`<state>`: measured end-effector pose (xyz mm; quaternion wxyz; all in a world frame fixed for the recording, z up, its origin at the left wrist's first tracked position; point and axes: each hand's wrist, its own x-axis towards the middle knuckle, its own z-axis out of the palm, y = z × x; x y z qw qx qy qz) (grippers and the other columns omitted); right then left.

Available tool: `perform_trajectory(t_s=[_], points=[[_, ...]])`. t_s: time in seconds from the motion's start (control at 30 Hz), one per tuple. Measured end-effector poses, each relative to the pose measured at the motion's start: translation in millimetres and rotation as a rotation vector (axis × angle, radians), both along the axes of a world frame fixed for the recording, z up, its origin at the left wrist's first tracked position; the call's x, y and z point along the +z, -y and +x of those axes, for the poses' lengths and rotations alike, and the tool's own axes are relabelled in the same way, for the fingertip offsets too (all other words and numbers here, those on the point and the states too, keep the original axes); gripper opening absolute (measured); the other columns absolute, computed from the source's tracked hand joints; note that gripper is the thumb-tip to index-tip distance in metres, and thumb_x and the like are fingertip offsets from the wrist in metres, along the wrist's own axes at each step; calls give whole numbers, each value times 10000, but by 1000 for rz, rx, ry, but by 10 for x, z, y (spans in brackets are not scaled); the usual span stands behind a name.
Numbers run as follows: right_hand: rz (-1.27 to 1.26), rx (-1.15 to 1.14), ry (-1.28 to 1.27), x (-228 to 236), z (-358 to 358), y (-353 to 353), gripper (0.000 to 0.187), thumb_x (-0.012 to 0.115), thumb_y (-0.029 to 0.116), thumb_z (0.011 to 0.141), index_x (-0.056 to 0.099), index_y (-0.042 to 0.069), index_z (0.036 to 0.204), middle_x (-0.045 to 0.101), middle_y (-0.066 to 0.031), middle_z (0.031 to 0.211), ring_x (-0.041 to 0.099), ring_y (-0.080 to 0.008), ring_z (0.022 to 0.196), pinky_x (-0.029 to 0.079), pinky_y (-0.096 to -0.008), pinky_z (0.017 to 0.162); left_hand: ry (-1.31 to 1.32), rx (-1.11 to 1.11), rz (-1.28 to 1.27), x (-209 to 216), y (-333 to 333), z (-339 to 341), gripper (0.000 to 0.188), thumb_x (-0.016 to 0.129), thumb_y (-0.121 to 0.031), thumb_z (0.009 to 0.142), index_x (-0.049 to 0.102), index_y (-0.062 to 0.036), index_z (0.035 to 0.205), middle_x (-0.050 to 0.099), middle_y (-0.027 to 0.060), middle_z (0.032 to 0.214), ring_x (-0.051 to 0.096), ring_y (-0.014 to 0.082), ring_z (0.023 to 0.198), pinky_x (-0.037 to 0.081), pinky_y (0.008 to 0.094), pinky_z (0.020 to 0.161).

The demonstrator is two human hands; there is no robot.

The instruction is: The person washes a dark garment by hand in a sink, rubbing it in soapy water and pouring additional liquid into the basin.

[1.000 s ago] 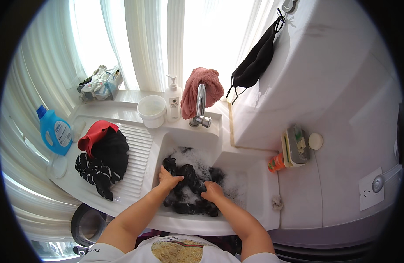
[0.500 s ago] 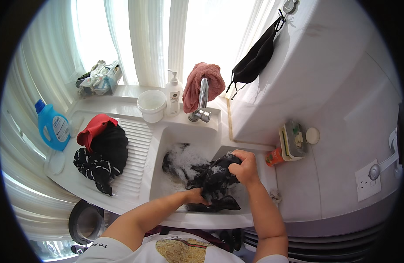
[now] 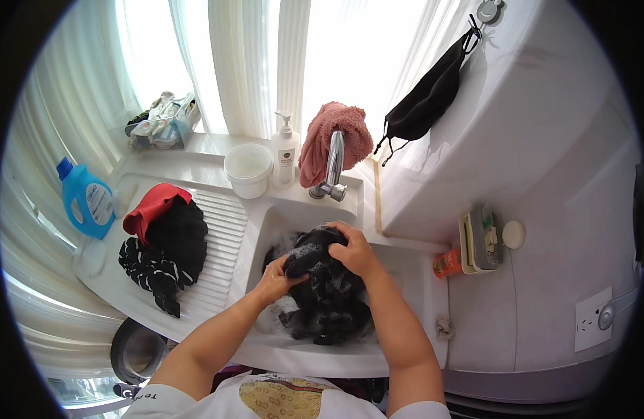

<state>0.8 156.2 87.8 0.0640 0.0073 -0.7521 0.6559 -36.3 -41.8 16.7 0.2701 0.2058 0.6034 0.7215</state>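
Observation:
A wet black garment point(image 3: 325, 286) with patches of suds lies bunched in the white sink point(image 3: 269, 218), part of it lifted between my hands. My left hand point(image 3: 274, 281) grips its left edge, fingers closed round a fold. Higher up and to the right, my right hand point(image 3: 351, 250) is closed on the top of the same cloth, thumb toward me. The lower part hangs into foamy water point(image 3: 266, 325). Most fingertips are hidden by the cloth.
Left of the sink, black and red clothes point(image 3: 172, 234) lie on the ribbed drainboard point(image 3: 227, 230). A blue detergent bottle point(image 3: 88, 199), white tub point(image 3: 248, 171), pump bottle point(image 3: 285, 153) and faucet point(image 3: 334, 167) draped with a pink towel point(image 3: 322, 143) stand behind. An orange container point(image 3: 447, 264) is at right.
My left hand has moved up and away from me, my right hand slightly left. The black garment is gathered closer together, and the view has shifted a little.

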Motion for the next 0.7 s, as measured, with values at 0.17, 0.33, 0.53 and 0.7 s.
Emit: perform_trajectory(t_s=[0.17,0.33,0.53,0.7], points=[[690,-143,375,-948,0,10,1029,780,474,640,249,23,1397,461,-205,1288,493,-308,1165,394,-373,985,-177,403,-431,74,40,-569,380,693,-148,721,486,20,993,625,155,862,618,304,802,498,378,733],[1053,-26,641,-1588,-144,265,983,781,466,597,322,19,1341,309,-230,1407,344,-394,1279,386,-458,1003,-472,140,-1021,-401,-264,-791,554,677,-170,672,422,4,1131,418,278,1273,433,423,1169,385,454,968],[818,57,788,-1841,-264,102,649,665,224,635,465,-7,1208,582,-244,1108,559,-363,1064,444,-421,914,-564,-181,-1226,-937,-360,-723,600,627,-331,739,466,14,1202,491,257,1242,454,388,1184,352,422,1016],[545,254,623,-2148,161,-270,506,615,175,619,573,14,1097,632,-217,1028,597,-353,980,453,-395,850,-350,-502,-1261,-1352,-340,-707,541,572,-417,779,593,11,1109,585,225,1144,542,347,1102,397,419,968]])
